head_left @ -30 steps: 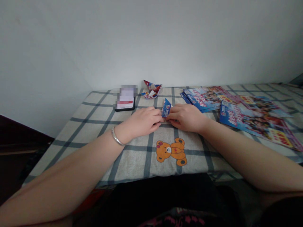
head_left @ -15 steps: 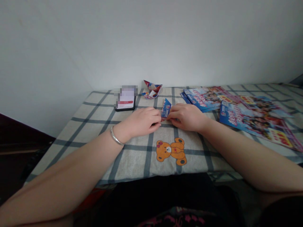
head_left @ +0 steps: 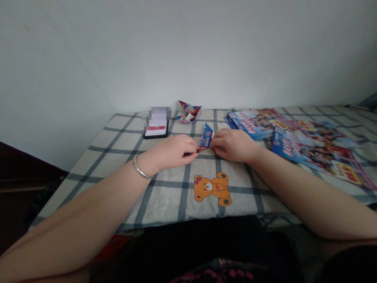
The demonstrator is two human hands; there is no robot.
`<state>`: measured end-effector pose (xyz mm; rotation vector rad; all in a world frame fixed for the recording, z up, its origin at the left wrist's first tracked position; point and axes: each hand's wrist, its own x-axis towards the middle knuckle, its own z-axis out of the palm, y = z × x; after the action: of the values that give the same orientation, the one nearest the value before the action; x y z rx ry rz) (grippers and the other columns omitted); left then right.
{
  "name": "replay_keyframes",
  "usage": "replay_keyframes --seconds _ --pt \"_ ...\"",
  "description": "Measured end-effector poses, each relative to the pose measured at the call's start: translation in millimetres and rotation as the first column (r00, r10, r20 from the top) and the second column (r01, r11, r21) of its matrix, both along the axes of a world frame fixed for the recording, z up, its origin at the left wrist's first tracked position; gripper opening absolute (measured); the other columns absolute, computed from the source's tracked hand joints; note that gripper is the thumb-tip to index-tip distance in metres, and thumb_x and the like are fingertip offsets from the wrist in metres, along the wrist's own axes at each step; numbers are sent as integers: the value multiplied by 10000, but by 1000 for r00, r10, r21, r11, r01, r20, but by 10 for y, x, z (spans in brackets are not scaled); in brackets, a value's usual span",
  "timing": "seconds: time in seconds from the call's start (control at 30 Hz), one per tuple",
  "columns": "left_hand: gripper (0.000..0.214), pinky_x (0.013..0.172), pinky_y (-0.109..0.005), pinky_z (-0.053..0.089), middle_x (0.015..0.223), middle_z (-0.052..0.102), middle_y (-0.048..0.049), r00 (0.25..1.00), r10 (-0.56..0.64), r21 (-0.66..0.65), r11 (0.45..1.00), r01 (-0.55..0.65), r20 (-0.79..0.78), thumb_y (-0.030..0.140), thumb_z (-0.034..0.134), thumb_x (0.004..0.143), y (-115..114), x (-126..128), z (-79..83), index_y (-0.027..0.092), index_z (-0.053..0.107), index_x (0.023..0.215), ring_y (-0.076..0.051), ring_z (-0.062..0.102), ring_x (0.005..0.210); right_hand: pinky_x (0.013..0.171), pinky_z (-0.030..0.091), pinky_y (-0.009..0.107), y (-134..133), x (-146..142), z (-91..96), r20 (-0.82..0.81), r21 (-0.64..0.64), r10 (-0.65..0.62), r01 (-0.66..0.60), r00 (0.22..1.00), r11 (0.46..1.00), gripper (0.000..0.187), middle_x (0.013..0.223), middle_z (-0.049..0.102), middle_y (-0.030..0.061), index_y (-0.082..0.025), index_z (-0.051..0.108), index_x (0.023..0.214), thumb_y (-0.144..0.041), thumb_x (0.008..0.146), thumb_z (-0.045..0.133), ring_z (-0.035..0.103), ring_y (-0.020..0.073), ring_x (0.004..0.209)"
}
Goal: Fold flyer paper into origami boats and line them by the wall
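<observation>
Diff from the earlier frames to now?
Left hand slid slightly left and right hand slightly right, widening the gap between fingertips; more of the red lower part of the folded blue paper shows. No visible release. Phone, folded paper figure and flyers stayed put.

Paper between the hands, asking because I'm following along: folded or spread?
Folded: the paper shows as a small piece with a pointed top, much smaller than the leaflets lying flat.

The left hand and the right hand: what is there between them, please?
In the head view, a small folded paper, mostly blue, sits between the left hand and the right hand.
</observation>
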<state>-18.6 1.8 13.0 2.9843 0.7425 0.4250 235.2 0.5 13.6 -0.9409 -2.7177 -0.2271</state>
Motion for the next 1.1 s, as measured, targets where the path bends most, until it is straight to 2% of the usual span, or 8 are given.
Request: replay_keyframes --seconds 0.3,0.4,0.47,0.57,0.67,0.83,0.93,1.1 --pt "264 888 -363 540 967 738 -64 999 34 37 999 -34 -13 281 489 960 -8 -15 -7 196 739 946 -203 680 953 702 416 324 -5 -8 -21 -21 9 -21 21 1000 1000 216 959 710 76 -191 722 902 -225 917 509 613 213 877" --pt "246 846 -358 532 928 720 -60 996 85 41 995 -85 2 260 485 964 -13 15 -34 183 717 935 -201 667 901 724 443 337 18 -25 -66 -85 55 -158 163 984 985 219 986 703 101 -175 708 943 -272 933 511 624 244 927" --pt "225 830 -354 525 915 705 -60 992 122 42 992 -123 22 243 486 962 -17 48 -61 172 698 932 -199 654 882 773 466 361 52 -28 -111 -158 88 -276 292 948 952 225 1037 700 135 -155 691 1008 -302 925 541 620 280 988" --pt "170 856 -354 518 922 689 -63 975 210 38 976 -213 72 235 511 954 -28 101 -104 168 667 946 -198 644 905 857 486 422 105 -19 -170 -191 71 -379 397 906 915 361 1142 700 183 -125 641 1178 -368 918 582 613 326 1055" --pt "176 906 -369 519 996 683 -74 959 266 49 961 -272 96 270 556 952 -37 131 -142 164 647 1058 -212 639 977 939 483 462 132 -12 -193 -153 -5 -375 379 914 925 432 1231 691 190 -108 607 1266 -380 933 566 609 341 1124" --pt "443 1080 -445 455 1299 610 -158 922 385 111 915 -388 50 385 549 975 -26 119 -203 100 573 1313 -289 563 1226 1007 478 466 129 -37 -183 -142 -35 -315 314 938 949 446 1252 697 175 -91 606 1299 -340 932 560 624 327 1140" --pt "509 1159 -453 390 1419 550 -172 901 433 96 897 -433 14 425 511 992 -18 117 -231 85 551 1368 -302 498 1333 1015 485 465 133 -52 -191 -154 -33 -269 268 951 963 443 1235 706 175 -91 609 1296 -330 926 568 632 321 1135" --pt "524 1185 -456 364 1473 527 -159 896 444 73 894 -443 -4 425 495 993 -44 160 -236 101 541 1401 -301 469 1380 1009 496 467 142 -73 -210 -189 -39 -176 172 966 984 438 1205 713 173 -96 613 1297 -298 909 582 640 316 1126"
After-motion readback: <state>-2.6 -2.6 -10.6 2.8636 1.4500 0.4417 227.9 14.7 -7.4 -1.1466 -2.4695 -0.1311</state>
